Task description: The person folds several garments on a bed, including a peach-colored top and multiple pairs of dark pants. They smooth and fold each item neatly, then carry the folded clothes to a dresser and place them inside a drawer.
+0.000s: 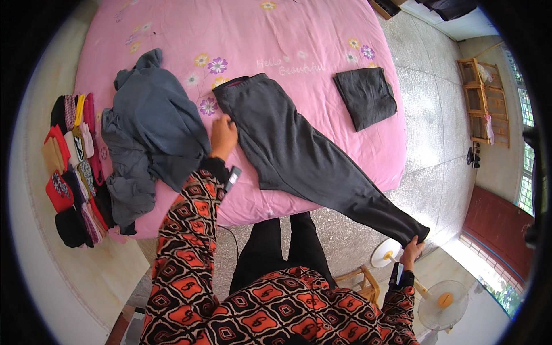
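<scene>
Dark grey trousers (297,142) lie folded lengthwise across the bed, the waistband towards the far side and the leg end reaching past the near edge. My right hand (413,253) grips the hem of the leg, off the bed at the lower right. My left hand (223,137) is beside the upper part of the trousers near the waistband, its fingers curled; whether it holds any cloth cannot be told. To its left lies a crumpled blue-grey garment (159,112). A folded dark grey garment (366,98) rests near the bed's right edge.
The pink flowered bedsheet (302,26) covers the bed. Rows of folded clothes (79,181) sit along its left side. On the right are the speckled floor (424,129), a wooden rack (485,101) and a pedestal fan (443,304). A wooden stool (364,284) stands near my right arm.
</scene>
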Motion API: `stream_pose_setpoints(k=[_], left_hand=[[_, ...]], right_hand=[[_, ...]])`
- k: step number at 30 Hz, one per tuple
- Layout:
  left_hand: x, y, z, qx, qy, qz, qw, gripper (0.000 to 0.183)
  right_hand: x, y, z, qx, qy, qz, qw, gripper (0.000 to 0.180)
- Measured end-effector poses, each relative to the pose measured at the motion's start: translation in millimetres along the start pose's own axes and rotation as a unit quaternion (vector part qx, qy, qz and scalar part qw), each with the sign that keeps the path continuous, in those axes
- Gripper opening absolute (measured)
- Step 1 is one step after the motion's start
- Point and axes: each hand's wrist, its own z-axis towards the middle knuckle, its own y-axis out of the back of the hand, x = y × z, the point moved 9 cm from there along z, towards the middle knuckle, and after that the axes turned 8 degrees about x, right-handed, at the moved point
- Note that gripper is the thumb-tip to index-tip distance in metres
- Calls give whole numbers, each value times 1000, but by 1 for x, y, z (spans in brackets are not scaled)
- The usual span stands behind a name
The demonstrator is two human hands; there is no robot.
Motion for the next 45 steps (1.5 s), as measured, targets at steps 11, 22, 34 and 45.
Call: stream_pose_setpoints(k=[11, 22, 34, 45], left_hand=[[-72, -5, 113, 87, -120, 197, 969, 42], [13, 16, 133, 244, 30, -59, 967, 48], [40, 36, 97, -62, 87, 70, 992, 96], [42, -2, 70, 205, 172, -448, 853, 41]], right_hand=[[30, -26, -35, -23, 90, -96, 991, 33], [42, -36, -33, -16, 79, -54, 995, 30], [203, -185, -142, 187, 178, 61, 964, 25], [237, -356, -214, 377, 297, 88, 873, 41]])
